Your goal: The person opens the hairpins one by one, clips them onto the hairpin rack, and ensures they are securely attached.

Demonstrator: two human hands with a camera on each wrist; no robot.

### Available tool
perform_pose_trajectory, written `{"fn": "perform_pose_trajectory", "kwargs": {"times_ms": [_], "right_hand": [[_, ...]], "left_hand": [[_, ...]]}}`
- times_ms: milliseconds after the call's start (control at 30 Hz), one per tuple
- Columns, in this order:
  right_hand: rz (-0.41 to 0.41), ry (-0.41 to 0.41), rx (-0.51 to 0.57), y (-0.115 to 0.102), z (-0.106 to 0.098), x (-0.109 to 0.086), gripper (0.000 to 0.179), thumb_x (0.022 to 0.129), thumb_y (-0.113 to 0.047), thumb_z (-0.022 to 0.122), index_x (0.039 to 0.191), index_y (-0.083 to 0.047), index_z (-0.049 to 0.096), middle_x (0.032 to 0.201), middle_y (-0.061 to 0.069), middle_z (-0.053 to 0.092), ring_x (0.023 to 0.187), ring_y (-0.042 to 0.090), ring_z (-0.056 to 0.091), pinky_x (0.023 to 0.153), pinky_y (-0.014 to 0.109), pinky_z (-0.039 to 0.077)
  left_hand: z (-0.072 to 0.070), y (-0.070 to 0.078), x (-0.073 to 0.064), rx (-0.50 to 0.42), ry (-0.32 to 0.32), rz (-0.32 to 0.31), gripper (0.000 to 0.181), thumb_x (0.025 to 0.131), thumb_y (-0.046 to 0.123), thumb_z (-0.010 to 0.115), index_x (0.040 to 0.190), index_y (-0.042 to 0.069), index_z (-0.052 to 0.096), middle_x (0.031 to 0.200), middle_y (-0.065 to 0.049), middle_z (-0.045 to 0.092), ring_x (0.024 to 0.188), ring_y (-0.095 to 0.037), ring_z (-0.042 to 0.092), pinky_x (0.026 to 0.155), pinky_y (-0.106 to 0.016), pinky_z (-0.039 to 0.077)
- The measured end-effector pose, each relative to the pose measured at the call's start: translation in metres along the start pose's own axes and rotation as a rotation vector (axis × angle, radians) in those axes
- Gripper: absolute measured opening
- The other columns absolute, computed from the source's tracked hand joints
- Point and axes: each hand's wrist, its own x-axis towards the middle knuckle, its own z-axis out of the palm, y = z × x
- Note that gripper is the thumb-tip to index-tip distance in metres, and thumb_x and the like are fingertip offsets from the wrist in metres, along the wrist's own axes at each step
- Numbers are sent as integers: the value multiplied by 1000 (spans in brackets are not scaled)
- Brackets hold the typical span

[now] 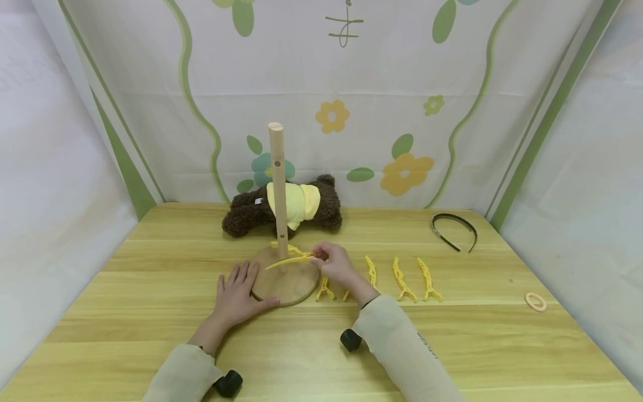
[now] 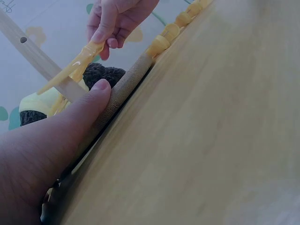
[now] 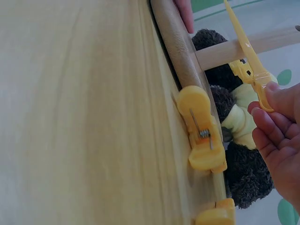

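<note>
While the left hand (image 1: pixel 235 298) is resting on the left and near edge of a round, flat wooden base (image 1: pixel 296 287), its fingers spreading, the right hand (image 1: pixel 336 263) is pinching a long yellow plastic hair clip (image 1: pixel 293 260) between thumb and fingers. Base and clip are standing left of centre on a pale wood-grain table (image 1: pixel 281 346), with white fabric walls (image 1: pixel 301 67) printed with flowers hanging around it. A dark-brown plush bear (image 1: pixel 329 206) is lying at the far side, a black headband (image 1: pixel 469 224) is lying far right, and a row of similar yellow clips (image 1: pixel 398 273) is stretching right of the base. Pointing left, the held clip is extending its long axis left to right, its arms parting in front of and behind the upright wooden post (image 1: pixel 279 195).
</note>
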Motion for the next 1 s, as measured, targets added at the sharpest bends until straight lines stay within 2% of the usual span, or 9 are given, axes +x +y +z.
{"fn": "perform_pose_trajectory", "kwargs": {"times_ms": [267,733,1000], "right_hand": [[4,-20,4,-3,7,1,10,79,-5,62,88,-1,60,79,5,59,72,16,55,63,24,44],[39,-125,-17,-7,5,0,29,82,-4,58,109,5,54,97,12,59,85,23,56,73,29,44],[27,-125,-19,-6,5,-1,32,83,-7,57,112,4,53,100,11,57,87,22,55,75,30,43]], "left_hand": [[-1,1,0,-12,-2,1,100,65,73,48,137,7,25,136,-21,22,123,-39,15,91,-59,4],[-2,1,-2,-12,5,-4,100,64,73,48,137,8,25,136,-22,22,123,-40,15,91,-60,4],[-2,1,-1,-11,-3,-4,101,64,73,47,137,8,24,136,-22,22,123,-40,14,91,-60,4]]}}
